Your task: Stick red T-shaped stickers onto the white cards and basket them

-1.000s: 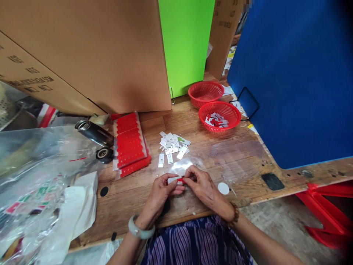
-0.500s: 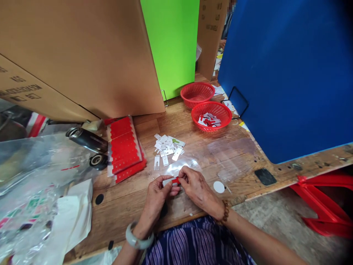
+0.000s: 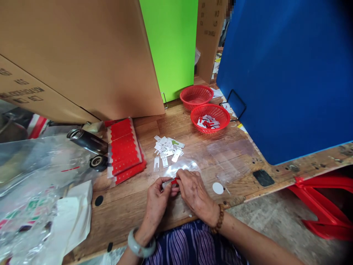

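Between both hands is a small white card with a red piece [image 3: 173,181] on it, close to the table's front edge. My left hand [image 3: 157,197] pinches the card's left end between thumb and fingers. Its right end, with the red part, is gripped by my right hand [image 3: 194,193], whose fingers hide some of it. Just beyond lies a loose pile of white cut-out cards [image 3: 167,147], one with a green patch. A red basket [image 3: 224,123] farther back holds several white and red cards. Left of the pile are stacked red scallop-edged sheets [image 3: 124,143].
A second red basket [image 3: 183,98] stands behind the first. A black flask [image 3: 88,141] leans beside the red sheets, near plastic bags [image 3: 30,206]. Brown cardboard [image 3: 110,55], a green panel [image 3: 171,48] and a blue panel [image 3: 286,81] border the table. A white disc [image 3: 218,188] lies at right.
My right hand has turned slightly over the card, covering more of its red part, and the card looks more tilted. My left hand keeps its hold. The view has shifted a little.
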A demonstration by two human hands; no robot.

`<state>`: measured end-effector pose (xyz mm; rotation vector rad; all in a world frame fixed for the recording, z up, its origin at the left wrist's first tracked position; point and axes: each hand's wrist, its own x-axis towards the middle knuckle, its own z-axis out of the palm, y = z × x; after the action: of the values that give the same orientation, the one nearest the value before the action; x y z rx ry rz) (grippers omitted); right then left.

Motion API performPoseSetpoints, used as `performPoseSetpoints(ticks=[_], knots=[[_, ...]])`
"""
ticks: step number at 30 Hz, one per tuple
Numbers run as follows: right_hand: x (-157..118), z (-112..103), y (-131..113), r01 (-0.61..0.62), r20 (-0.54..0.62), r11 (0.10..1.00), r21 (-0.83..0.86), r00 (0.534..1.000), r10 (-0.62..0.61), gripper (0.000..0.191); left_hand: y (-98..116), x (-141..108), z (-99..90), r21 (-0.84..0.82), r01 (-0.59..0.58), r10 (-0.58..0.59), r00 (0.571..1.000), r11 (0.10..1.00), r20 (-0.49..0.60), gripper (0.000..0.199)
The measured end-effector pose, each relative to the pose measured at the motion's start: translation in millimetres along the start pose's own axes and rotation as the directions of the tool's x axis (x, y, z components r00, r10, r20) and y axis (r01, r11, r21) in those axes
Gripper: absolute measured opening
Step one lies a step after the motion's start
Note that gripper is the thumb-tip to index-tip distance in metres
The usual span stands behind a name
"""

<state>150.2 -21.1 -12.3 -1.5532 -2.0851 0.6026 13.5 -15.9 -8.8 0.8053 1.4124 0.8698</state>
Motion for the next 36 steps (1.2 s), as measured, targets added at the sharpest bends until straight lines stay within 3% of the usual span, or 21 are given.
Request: performPoseSetpoints(ticks=[4,9,13,19,23,26,32,34,36], knots=[[-1,-4,-3,-0.006,0.026,1.0,0.013,1.0,0.006,0.02,-6,5,-3.6,-0.066,0.033,-0.03,0.999,0.997,0.043,0.038],[6,-14,11,-0.125,-0.025,0.991,0.036,0.992,0.126,0.018,-8,4,-10.3,-0.135,0.02,-0.018,1.0,0.991,0.01,0.04],[12,-25,24,-0.127,0.01,0.968,0.214,0.992,0.128,0.012,-4,-1,-17.7,-0.236,0.092,-0.085,0.996,0.967,0.041,0.034],[13,-17,4,-0.249,0.227,0.809,0.533,0.963,0.147,0.033,2,-10,-21.8,-0.333,0.161,-0.139,0.986,0.929,0.09,0.025],[15,-9,-6,-0.316,0.303,0.709,0.631,0.941,0.15,0.023,1,-15,-24.7,-0.318,0.139,-0.114,0.989,0.938,0.098,0.03],[17,-3,-5,-0.361,0.345,0.603,0.711,0.927,0.148,0.02,-2,-19,-27.4,-0.265,0.104,-0.085,0.993,0.959,0.084,0.039],[14,7,8,-0.473,0.477,0.347,0.81,0.875,0.08,0.033,-12,-17,-29.1,-0.205,0.104,-0.073,0.986,0.973,0.151,0.052],[14,4,15,-0.497,0.504,0.339,0.799,0.861,0.076,0.034,-17,-12,-27.9,-0.19,0.119,-0.082,0.978,0.974,0.191,0.058],[19,-7,25,-0.5,0.51,0.392,0.772,0.856,0.087,0.034,-24,-7,-27.0,-0.177,0.124,-0.087,0.976,0.976,0.202,0.067]])
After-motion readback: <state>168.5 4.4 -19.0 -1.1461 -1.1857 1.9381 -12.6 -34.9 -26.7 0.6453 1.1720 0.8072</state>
